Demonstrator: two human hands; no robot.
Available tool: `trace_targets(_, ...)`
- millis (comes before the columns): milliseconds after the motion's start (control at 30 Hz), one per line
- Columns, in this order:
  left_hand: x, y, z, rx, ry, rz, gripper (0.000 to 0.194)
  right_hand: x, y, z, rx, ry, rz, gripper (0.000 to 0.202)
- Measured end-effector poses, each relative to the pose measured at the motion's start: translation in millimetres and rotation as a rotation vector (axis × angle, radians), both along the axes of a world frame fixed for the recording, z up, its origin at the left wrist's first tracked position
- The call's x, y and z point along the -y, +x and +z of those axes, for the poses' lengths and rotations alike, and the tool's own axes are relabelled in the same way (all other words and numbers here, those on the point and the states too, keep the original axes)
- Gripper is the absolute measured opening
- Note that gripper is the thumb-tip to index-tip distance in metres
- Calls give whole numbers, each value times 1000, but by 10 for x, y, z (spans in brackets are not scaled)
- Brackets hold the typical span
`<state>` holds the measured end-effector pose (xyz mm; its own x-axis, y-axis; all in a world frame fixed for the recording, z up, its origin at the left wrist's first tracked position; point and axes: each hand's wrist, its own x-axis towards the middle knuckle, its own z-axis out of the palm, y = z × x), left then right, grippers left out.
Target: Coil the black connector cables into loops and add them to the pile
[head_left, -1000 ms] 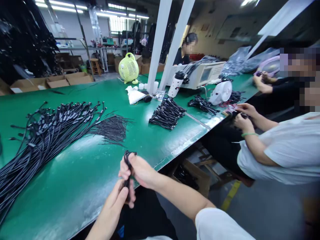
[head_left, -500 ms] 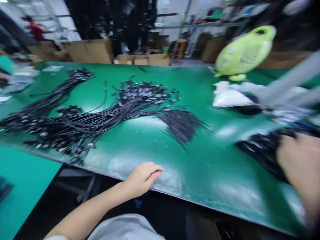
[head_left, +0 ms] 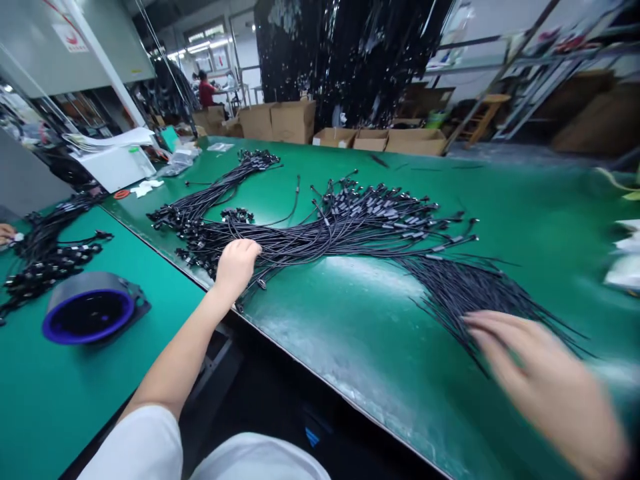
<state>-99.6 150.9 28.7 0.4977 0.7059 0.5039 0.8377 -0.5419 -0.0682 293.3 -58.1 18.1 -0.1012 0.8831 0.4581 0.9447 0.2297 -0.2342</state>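
A long bundle of black cables (head_left: 300, 240) with small connectors lies across the green table (head_left: 310, 333). My left hand (head_left: 237, 267) is closed on the cables near the bundle's left end, its fingertips hidden among them. At the right end of the bundle lies a fan of thin black strands (head_left: 465, 287). My right hand (head_left: 530, 373), blurred, is at the near edge of these strands, thumb and fingers apart; nothing shows held between them. Behind the left end, a second cable bundle (head_left: 225, 187) stretches toward the back.
A round dark roll with a blue rim (head_left: 90, 310) sits on the lower-left table, beside more cables (head_left: 55, 260) and another person's hand (head_left: 6, 235). Cardboard boxes (head_left: 293, 121) stand behind the table. A white packet (head_left: 625, 270) lies at far right.
The view has swung left. My left hand has moved from the table's front edge to the cable bundle. My right hand has left the dark bundle at far right and reached the thin strands.
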Motion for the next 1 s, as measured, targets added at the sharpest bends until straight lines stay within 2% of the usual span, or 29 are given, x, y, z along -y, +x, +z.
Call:
trace_targets(100,-47,-24,-34,6,9,-90,25,-462,-594,16,6,7,165,29)
trace_targets(200,-72,-55,1,45,38,-82,28,-1030,-1259,31,70,-31,301,38)
trace_targets(300,-7,-74,95,124,113,-122,31,-1441,-1702,65,123,26,281,44)
trace_targets(367,61,-77,138,181,172,-206,32,-1603,-1810,107,189,54,217,36)
trace_targets(433,77,-100,141,175,160,-235,32,-1690,-1769,195,288,77,146,23)
trace_targets(500,-7,-157,109,129,87,-171,30,-1706,-1609,362,401,155,88,22)
trace_targets(633,-411,-279,90,134,-21,-42,25,-1535,-1140,944,571,412,-26,29)
trace_targets(733,-704,-224,253,197,-60,-7,23,-1312,-796,1393,650,479,-174,38)
trace_targets(800,-820,-117,430,249,-57,-19,25,-1176,-578,1575,663,418,-293,42)
trace_targets(900,-891,45,654,340,-126,-69,22,-985,-310,1630,515,271,-487,44)
trace_targets(1000,-920,124,721,407,-276,-105,12,-720,-189,1522,432,245,-496,49)
